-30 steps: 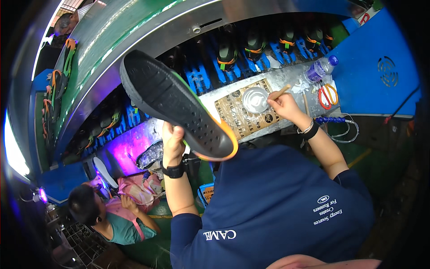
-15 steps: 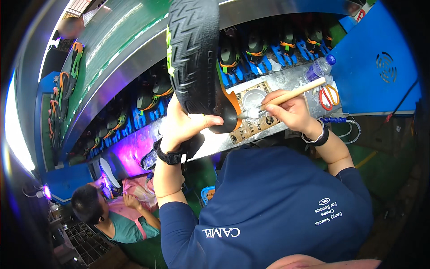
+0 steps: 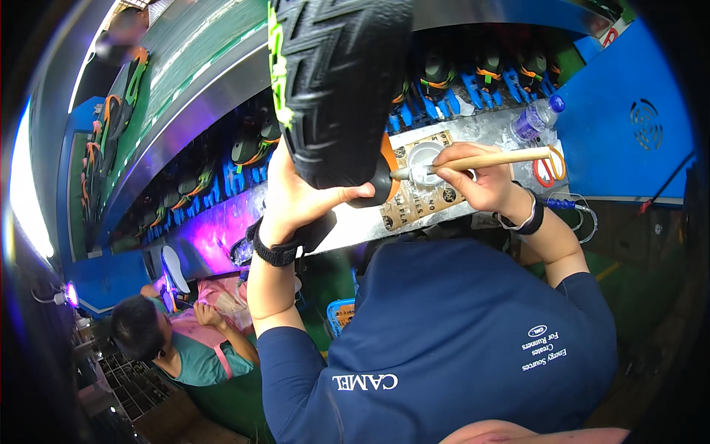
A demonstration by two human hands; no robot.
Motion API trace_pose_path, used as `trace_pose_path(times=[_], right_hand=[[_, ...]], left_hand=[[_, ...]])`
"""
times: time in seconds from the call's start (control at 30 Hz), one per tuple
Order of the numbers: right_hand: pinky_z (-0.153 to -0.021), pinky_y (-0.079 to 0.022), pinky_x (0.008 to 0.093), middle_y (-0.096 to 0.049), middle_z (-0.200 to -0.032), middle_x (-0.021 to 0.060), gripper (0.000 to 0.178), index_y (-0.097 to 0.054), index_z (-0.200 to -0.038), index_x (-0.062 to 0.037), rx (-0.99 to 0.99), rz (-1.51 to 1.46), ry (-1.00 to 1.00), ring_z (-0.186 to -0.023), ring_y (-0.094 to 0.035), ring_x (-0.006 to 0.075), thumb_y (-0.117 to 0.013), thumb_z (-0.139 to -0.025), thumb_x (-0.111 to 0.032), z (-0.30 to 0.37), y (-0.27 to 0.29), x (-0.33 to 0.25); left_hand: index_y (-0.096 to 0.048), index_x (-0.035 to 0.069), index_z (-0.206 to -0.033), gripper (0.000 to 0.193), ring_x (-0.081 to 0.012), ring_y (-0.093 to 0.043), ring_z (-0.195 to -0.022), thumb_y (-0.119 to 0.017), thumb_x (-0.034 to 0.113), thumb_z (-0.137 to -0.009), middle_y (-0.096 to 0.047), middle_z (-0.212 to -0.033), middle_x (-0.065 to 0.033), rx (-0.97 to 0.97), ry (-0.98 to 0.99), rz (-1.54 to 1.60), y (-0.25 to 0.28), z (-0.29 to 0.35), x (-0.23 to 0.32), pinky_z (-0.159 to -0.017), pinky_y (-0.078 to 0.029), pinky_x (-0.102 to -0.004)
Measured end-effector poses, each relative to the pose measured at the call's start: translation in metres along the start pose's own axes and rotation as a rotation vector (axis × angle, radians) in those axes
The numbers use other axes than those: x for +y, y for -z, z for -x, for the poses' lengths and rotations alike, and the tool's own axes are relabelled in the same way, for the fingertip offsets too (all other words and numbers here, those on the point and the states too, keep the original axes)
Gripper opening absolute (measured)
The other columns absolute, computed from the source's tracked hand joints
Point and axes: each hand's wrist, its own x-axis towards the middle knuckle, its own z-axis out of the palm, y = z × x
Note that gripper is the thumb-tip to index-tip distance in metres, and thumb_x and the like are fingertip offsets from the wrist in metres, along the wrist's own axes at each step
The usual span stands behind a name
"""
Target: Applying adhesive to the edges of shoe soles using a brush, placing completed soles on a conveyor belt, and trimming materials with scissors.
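Observation:
My left hand [image 3: 299, 200] grips a shoe [image 3: 336, 96] near its heel, thumb pressed on the dark heel. The black zigzag-treaded sole faces me, with bright green along its left edge and an orange upper on the right. In my right hand [image 3: 482, 185] is a brush [image 3: 510, 157] with a pale wooden handle, held like a pen. Its tip meets the orange edge by the heel. A whitish cup [image 3: 424, 157] stands just behind the brush, partly covered by my right fingers.
Cardboard [image 3: 414, 211] lies under the cup on the metal bench. To the right are a clear bottle [image 3: 538, 118], scissors [image 3: 546, 169] and a blue machine panel [image 3: 629, 96]. Shoes on blue racks [image 3: 473, 89] line the back. A co-worker [image 3: 170, 333] sits at lower left holding a shoe.
The shoe has swung closer, its sole looking larger and its toe end farther right and up. The brush has turned more level, its tip still at the heel edge. The view has shifted slightly.

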Motion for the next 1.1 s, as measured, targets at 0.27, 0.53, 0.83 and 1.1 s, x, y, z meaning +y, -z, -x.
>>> trace_pose_path(times=[0.27,0.53,0.83,1.1], right_hand=[[-0.052,-0.039,0.0215,-0.057,-0.072,0.0056,0.009,-0.057,-0.083,-0.0007,0.027,-0.2,-0.18,-0.059,-0.049,0.0092,-0.058,-0.074,-0.002,0.013,-0.006,-0.01],[-0.05,-0.039,0.0207,-0.057,-0.072,0.0058,0.008,-0.057,-0.083,0.0008,0.061,-0.306,-0.267,-0.058,-0.05,0.009,-0.057,-0.074,-0.001,0.015,-0.001,-0.006],[-0.057,-0.045,0.0255,-0.06,-0.076,0.0112,0.005,-0.059,-0.073,0.0034,0.138,0.081,0.151,-0.067,-0.056,0.0181,-0.059,-0.068,0.005,-0.016,0.006,0.007],[-0.055,-0.044,0.027,-0.06,-0.072,0.0145,0.003,-0.059,-0.07,0.0037,-0.08,-0.04,0.039,-0.062,-0.056,0.0212,-0.058,-0.068,0.003,-0.018,-0.006,-0.012]], left_hand=[[-0.029,-0.002,-0.122,0.1,-0.0234,-0.052,-0.097,-0.083,0.027,-0.044,-0.051,-0.109,-0.0152,0.048,0.092,-0.07,-0.002,0.003,-0.01,-0.083,-0.04,-0.0319],[-0.038,-0.001,-0.113,0.08,-0.0187,-0.054,-0.091,-0.082,0.018,-0.048,-0.054,-0.102,-0.0122,0.011,-0.163,-0.054,-0.003,-0.006,-0.009,-0.079,-0.043,-0.0302],[-0.036,0.002,-0.117,0.07,-0.0181,-0.053,-0.091,-0.074,0.006,-0.059,-0.053,-0.101,-0.0096,-0.064,-0.016,0.382,-0.01,-0.017,-0.012,-0.077,-0.047,-0.0296],[-0.035,0.004,-0.12,0.069,-0.0176,-0.053,-0.088,-0.072,0.011,-0.062,-0.053,-0.101,-0.0097,-0.058,0.022,0.395,-0.006,-0.017,-0.021,-0.075,-0.046,-0.0286]])
